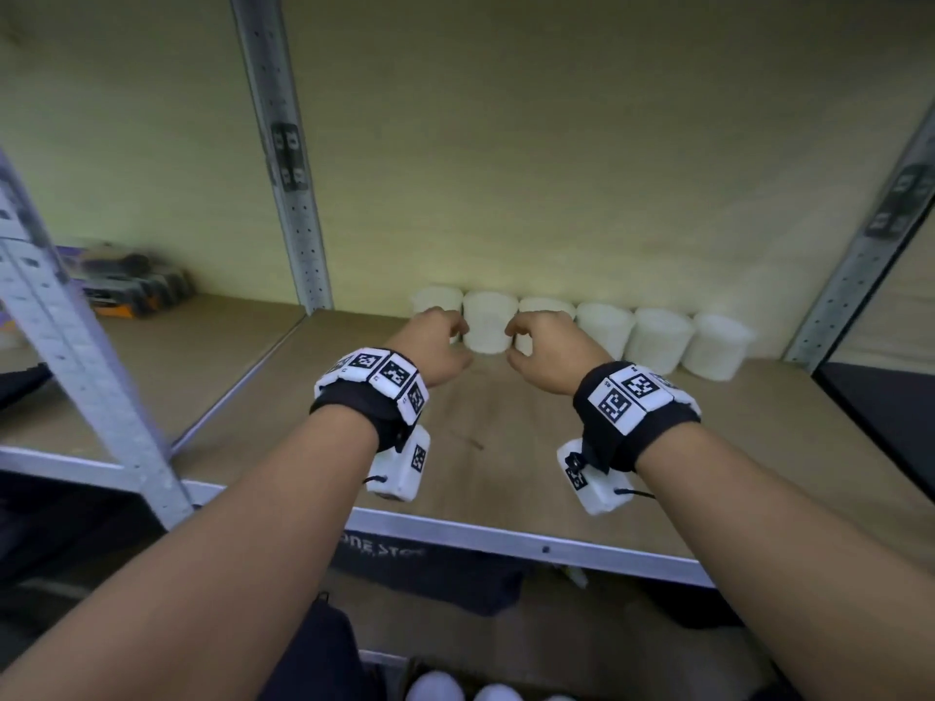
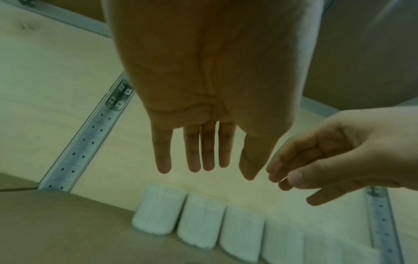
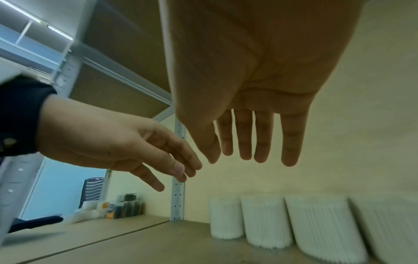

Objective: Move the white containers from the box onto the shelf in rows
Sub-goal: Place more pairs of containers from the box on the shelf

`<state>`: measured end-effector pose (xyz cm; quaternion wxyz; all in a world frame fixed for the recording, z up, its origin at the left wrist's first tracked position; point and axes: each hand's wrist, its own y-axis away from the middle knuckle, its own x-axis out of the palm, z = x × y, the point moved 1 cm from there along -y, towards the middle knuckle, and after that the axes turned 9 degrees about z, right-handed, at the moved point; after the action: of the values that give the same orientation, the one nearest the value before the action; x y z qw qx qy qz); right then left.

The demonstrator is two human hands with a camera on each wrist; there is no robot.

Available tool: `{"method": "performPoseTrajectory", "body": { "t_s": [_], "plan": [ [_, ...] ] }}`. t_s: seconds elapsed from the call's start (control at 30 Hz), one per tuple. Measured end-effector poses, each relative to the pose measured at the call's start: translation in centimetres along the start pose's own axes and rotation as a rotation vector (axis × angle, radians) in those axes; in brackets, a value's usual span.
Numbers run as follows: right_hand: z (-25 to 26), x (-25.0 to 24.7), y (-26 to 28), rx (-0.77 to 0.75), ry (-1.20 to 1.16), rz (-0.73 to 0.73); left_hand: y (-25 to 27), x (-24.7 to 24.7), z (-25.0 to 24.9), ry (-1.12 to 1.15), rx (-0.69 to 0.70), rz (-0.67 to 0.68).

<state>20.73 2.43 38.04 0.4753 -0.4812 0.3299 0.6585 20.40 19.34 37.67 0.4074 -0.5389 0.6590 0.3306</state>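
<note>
Six white containers [image 1: 582,331] stand in one row along the back wall of the shelf [image 1: 506,447], at 12 to 2 o'clock. Both hands hover just before the row, empty, fingers loosely extended: left hand [image 1: 430,346] at 11 o'clock, right hand [image 1: 549,349] at 1 o'clock, a small gap between them.

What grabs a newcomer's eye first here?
Six white containers stand in one row against the back wall of the wooden shelf. Just in front of them hover the left hand and right hand, both empty with relaxed fingers, wrists strapped with black-and-white marker bands.
</note>
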Motion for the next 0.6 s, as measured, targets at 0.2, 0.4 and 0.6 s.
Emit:
{"method": "performPoseTrajectory", "body": {
  "t_s": [0.2, 0.4, 0.6],
  "plan": [
    [1.4, -0.9, 7.4, 0.014, 0.017, -0.003, 6.8, -0.2, -3.0, -0.005, 0.044, 0.016],
    [1.9, 1.5, 13.0, 0.050, -0.001, 0.001, 12.1, 1.8, -3.9, -0.027, 0.082, 0.032],
    [1.5, 5.5, 15.9, 0.095, -0.055, 0.039, 14.7, 6.2, -2.5, -0.010, 0.044, 0.118]
  ]
}}
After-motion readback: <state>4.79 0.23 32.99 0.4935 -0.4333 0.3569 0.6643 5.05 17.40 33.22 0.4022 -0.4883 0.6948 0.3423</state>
